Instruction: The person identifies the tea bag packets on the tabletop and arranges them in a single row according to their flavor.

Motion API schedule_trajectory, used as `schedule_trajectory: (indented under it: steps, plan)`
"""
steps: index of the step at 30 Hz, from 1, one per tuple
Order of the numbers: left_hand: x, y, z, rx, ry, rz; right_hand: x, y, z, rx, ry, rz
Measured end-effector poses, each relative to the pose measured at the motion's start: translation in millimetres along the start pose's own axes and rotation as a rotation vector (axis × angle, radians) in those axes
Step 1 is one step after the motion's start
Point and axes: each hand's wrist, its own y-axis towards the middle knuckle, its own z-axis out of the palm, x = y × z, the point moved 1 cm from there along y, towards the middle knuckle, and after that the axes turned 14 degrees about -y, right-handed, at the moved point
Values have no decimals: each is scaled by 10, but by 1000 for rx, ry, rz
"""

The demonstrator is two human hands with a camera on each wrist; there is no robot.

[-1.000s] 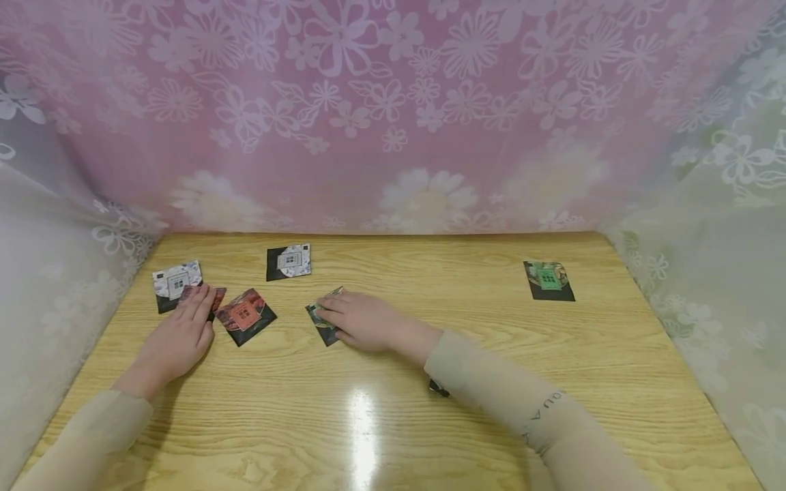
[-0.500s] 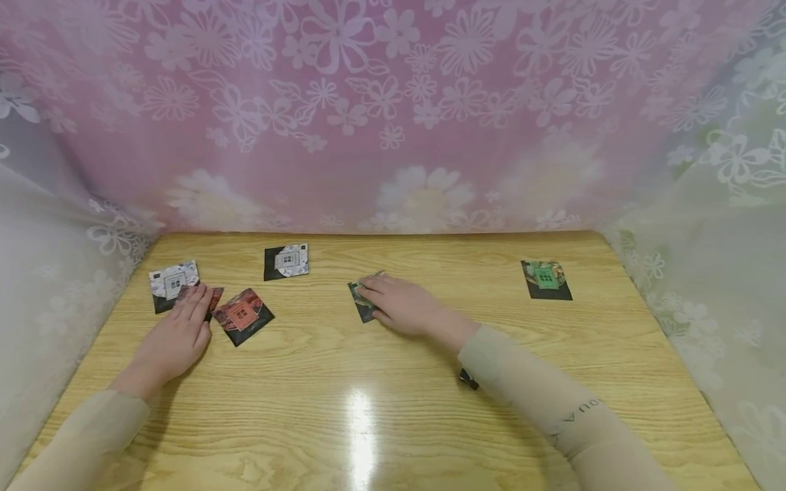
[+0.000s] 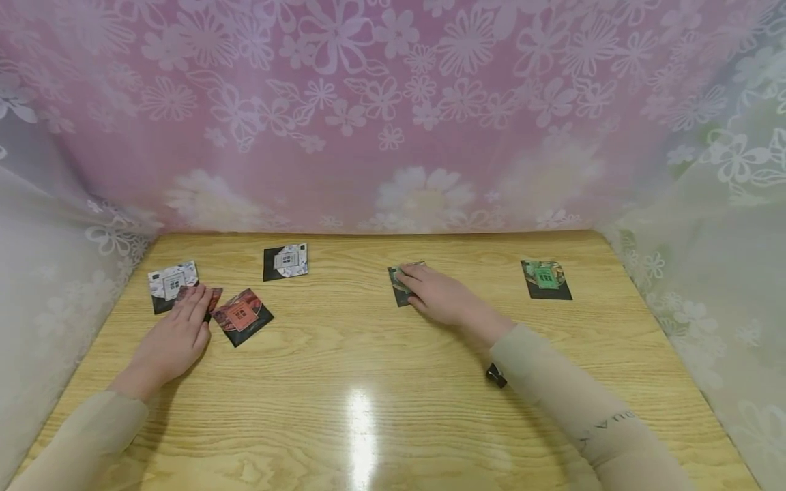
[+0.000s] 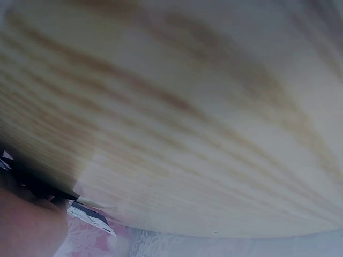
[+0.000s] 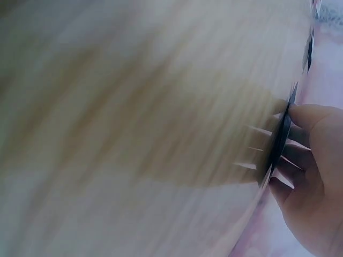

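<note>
My left hand (image 3: 172, 344) rests with straight fingers on a dark red sachet (image 3: 215, 297), covering most of it. That sachet overlaps a white-and-black sachet (image 3: 174, 281), and a second red sachet (image 3: 243, 318) lies just right of the fingers. Around the middle of the table, my right hand (image 3: 441, 294) presses flat fingers onto a green-and-black sachet (image 3: 399, 289), whose left side shows. From the right wrist, the fingertips and thumb of the hand (image 5: 324, 155) meet the dark edge of this sachet (image 5: 280, 142). The left wrist view catches only part of the left hand (image 4: 29, 225).
Near the back edge lies another white-and-black sachet (image 3: 286, 262). Farther right is a second green sachet (image 3: 546, 279). A small black object (image 3: 496, 376) shows beside the right sleeve. Floral curtains (image 3: 393, 123) enclose the wooden table (image 3: 295, 409) at the back and sides.
My right hand has slid the green sachet rightward and slightly toward the back, from near the red sachets to mid-table. My left hand stays on its red sachet.
</note>
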Motion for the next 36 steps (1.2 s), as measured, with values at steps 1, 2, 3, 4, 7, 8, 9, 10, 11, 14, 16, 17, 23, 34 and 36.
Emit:
schedule_trajectory:
  steps: [1, 2, 3, 4, 7, 8, 9, 10, 11, 14, 16, 17, 23, 34, 36]
  plan:
    - [-3, 0, -2, 2, -1, -1, -32, -23, 8, -3, 3, 8]
    - [-3, -1, -2, 2, -2, 0, -66, -44, 26, -5, 5, 16]
    - [-1, -3, -1, 0, -3, 0, -99, -66, 41, -4, 12, 27]
    - [2, -6, 2, -2, -4, 1, -133, -86, 58, -5, 13, 37]
    - [15, -9, 10, -7, -10, 5, -233, -146, 103, -3, 26, 66]
    - [19, -12, 14, -11, -11, 8, -265, -168, 115, 2, 34, 78]
    - [25, -12, 19, -14, -10, 11, -295, -190, 123, 4, 42, 88]
    - [28, -11, 21, -15, -10, 13, -327, -213, 132, 2, 46, 96]
    - [33, -10, 24, -16, -11, 14, -357, -235, 141, 5, 54, 107]
    - [36, -7, 31, -21, -7, 18, -441, -310, 155, 8, 64, 133]
    - [39, -6, 32, -23, -8, 18, -492, -365, 159, 5, 68, 147]
    - [41, -7, 33, -25, -7, 18, -516, -393, 160, 8, 76, 156]
    - [44, -11, 29, -19, -14, 16, -639, -553, 166, 2, 107, 185]
    - [7, -23, 17, -33, -14, 25, -797, -789, 198, 8, 111, 233]
    - [1, -23, 14, -28, -15, 20, -824, -822, 215, 6, 114, 236]
